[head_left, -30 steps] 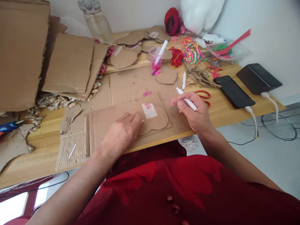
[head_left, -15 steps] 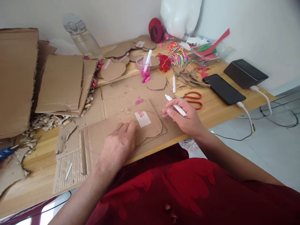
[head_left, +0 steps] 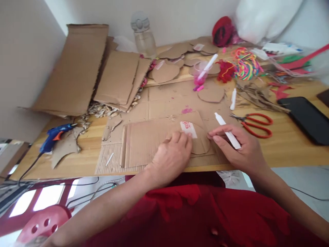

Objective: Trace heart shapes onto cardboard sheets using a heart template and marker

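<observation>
A rounded cardboard cutout (head_left: 202,139) with a white and red label (head_left: 188,129) lies on a larger cardboard sheet (head_left: 146,137) near the table's front edge. My left hand (head_left: 172,154) presses down on its left part, fingers bent and close together, fingertips at the label. My left thumb is mostly hidden. In my right hand (head_left: 241,147) rests a white marker pen (head_left: 227,131), lying between thumb and fingers with its tip up and to the left. The right fingertips are at the cutout's right edge; whether they pinch it I cannot tell.
Orange-handled scissors (head_left: 258,125) and a black phone (head_left: 307,118) lie to the right. Behind are another white marker (head_left: 233,99), a pink cup (head_left: 199,77) and colourful strings (head_left: 248,63). On the left are a blue glue gun (head_left: 58,135) and stacked cardboard (head_left: 117,77).
The view has swung left, bringing the glue gun fully in. My left hand has shifted right over the cutout to the label. My right hand has come closer, its fingertips now at the cutout's edge.
</observation>
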Available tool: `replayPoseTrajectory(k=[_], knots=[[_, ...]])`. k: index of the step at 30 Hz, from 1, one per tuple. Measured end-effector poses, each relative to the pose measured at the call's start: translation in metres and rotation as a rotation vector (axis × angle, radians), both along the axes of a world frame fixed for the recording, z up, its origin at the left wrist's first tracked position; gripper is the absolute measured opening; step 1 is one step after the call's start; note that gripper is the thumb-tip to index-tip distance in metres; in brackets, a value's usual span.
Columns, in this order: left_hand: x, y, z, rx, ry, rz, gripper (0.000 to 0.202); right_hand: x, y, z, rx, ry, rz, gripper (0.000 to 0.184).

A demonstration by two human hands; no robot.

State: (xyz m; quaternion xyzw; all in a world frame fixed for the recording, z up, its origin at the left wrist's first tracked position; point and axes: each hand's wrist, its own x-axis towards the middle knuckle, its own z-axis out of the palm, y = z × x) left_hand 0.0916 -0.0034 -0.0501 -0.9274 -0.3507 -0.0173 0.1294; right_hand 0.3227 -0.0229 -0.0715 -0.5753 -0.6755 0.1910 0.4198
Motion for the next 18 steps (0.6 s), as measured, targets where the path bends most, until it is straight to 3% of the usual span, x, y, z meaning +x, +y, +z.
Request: replayPoseTrajectory(k=[5, 11, 14, 18], knots=[[0.005, -0.001, 0.000, 0.048, 0.036, -0.003, 0.038, -0.001, 0.000, -0.002, 0.005, -0.037, -0.018, 0.009], [0.007, -0.003, -0.006, 0.103, 0.009, -0.043, 0.044, 0.001, 0.005, 0.002, -0.112, 0.088, -0.009, 0.019], [0.011, -0.003, -0.008, 0.102, 0.019, -0.011, 0.046, 0.006, 0.014, 0.014, -0.159, 0.110, 0.008, 0.026], [0.017, -0.002, -0.006, 0.090, 0.028, -0.002, 0.046, -0.001, 0.035, 0.043, -0.085, -0.031, 0.073, 0.031]])
